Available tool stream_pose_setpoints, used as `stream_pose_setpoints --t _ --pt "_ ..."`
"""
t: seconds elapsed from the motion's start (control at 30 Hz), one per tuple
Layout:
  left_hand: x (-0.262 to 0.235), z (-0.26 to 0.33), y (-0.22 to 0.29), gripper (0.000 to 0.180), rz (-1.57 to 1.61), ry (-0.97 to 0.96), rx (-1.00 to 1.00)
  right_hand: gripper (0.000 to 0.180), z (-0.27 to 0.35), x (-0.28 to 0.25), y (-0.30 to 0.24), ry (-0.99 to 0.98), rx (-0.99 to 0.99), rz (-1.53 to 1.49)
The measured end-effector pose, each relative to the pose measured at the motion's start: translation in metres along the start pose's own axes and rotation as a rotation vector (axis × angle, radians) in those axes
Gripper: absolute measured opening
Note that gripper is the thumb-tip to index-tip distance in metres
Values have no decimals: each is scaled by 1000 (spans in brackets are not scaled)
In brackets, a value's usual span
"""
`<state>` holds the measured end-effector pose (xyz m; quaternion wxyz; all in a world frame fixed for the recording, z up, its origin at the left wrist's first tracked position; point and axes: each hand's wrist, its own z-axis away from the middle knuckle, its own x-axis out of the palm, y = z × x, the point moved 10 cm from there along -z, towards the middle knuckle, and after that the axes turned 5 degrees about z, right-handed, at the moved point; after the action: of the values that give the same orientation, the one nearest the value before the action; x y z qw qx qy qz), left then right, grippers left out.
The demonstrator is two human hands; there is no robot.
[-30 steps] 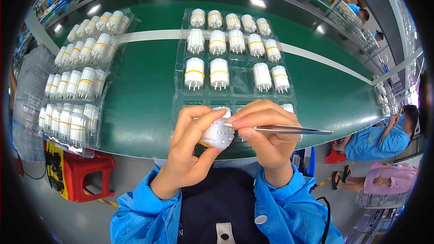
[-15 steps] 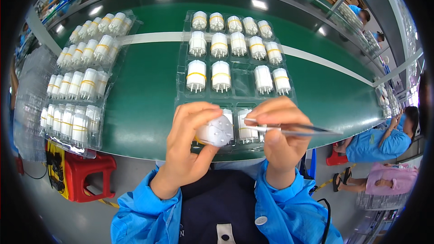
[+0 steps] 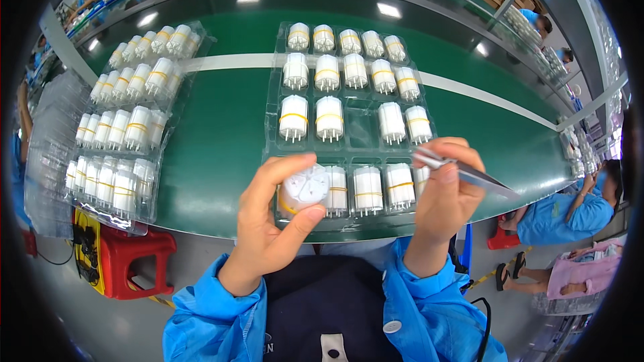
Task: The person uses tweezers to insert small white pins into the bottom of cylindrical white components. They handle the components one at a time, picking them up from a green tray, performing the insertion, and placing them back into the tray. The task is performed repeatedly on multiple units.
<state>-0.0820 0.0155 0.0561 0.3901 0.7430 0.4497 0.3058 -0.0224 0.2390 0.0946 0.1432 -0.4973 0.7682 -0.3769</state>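
Note:
My left hand (image 3: 265, 231) is closed around a white cylinder (image 3: 306, 189) with a yellow band near its base. The cylinder's end face, with small marks or pins, is tilted up toward me. Off to the right, my right hand (image 3: 444, 201) grips metal tweezers (image 3: 483, 178), their tips pointing left and apart from the cylinder. Beneath and beyond both hands lies a clear plastic tray (image 3: 363, 126) with rows of similar white cylinders (image 3: 329, 118), most banded in yellow, their pins toward me. One pocket in its third row holds no cylinder.
A second clear tray of banded cylinders (image 3: 137, 127) lies left on the green table (image 3: 221, 134). Stacked clear trays (image 3: 54, 154) stand at the far left edge. A red stool (image 3: 137, 261) is below the table. Other people in blue sit at the right and far left.
My right hand with the tweezers has moved right, away from the held cylinder. My left hand has shifted slightly left, tilting the cylinder a little.

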Motion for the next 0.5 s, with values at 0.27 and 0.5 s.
stream_pose_setpoints --t 0.27,0.5 --pt "44 -70 6 30 -535 -315 112 21 -19 -128 30 318 13 328" --pt "83 -116 -70 34 -861 -354 -18 19 -6 -150 53 383 106 293"
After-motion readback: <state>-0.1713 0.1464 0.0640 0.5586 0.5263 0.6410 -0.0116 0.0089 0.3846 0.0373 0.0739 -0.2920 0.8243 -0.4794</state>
